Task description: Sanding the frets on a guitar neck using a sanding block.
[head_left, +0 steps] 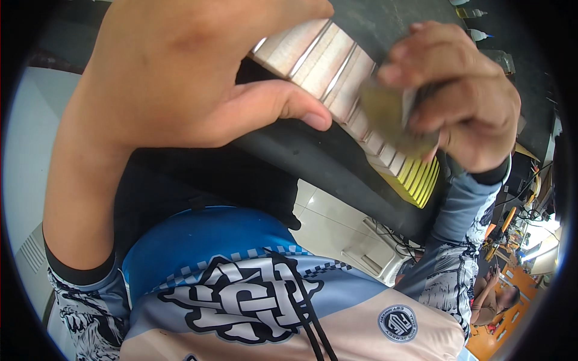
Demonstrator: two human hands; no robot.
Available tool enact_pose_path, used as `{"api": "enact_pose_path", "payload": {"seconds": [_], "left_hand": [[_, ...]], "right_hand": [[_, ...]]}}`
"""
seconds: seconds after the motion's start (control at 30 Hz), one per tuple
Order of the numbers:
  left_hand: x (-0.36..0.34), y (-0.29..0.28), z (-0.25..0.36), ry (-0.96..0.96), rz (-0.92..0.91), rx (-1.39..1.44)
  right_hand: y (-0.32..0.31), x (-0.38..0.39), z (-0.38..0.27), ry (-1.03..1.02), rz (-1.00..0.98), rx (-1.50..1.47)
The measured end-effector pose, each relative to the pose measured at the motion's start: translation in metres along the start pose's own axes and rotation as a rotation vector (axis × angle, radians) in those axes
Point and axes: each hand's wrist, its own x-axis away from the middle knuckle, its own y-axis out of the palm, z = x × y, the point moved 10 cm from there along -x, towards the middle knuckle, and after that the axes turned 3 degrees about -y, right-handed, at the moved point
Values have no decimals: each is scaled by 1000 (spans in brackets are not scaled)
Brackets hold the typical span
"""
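Note:
A long row of pale, pinkish wooden pieces with narrow gaps between them (304, 57) runs diagonally along the dark bench edge, with bright yellow pieces (415, 183) at its lower right end. My left hand (186, 84) is closed on the row's upper left part, its thumb along the near side. My right hand (457, 93) holds a blurred olive-brown flat piece (385, 114), perhaps a pad, over the right part of the row. Whether that piece touches the wood I cannot tell, and its far side is hidden by my fingers.
The dark worktop (373, 24) has small bottles (478, 35) along its far edge. At right are cluttered tools, cables and a lamp (539, 253), and another person (487, 301) beside an orange surface. A tiled floor (319, 210) shows below, with a white cabinet (33, 120) at left.

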Motion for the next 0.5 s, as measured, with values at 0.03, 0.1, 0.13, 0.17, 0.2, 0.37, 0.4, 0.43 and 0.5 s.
{"api": "enact_pose_path", "payload": {"seconds": [0.03,0.1,0.13,0.17,0.2,0.37,0.4,0.43,0.5], "left_hand": [[1,2,0,3,-5,-44],[-4,-1,0,-6,-21,0],[-7,-2,1,-16,-35,43],[-8,-3,3,-13,-38,47],[-7,3,1,-42,-106,-17],[-7,10,4,17,-65,-45],[-4,7,6,0,-118,-167],[-5,11,9,9,-129,-232],[-8,10,4,-27,-131,-157]], "right_hand": [[-5,4,8,41,18,24],[-3,1,11,71,33,24],[3,-2,-1,8,-12,-10],[7,-8,-12,-52,-57,-44],[8,-9,-17,-155,-106,-28],[0,8,16,-29,-26,4],[7,-12,3,-283,133,-68],[4,-8,-16,-467,272,-126],[1,4,12,-302,101,-122]]}}
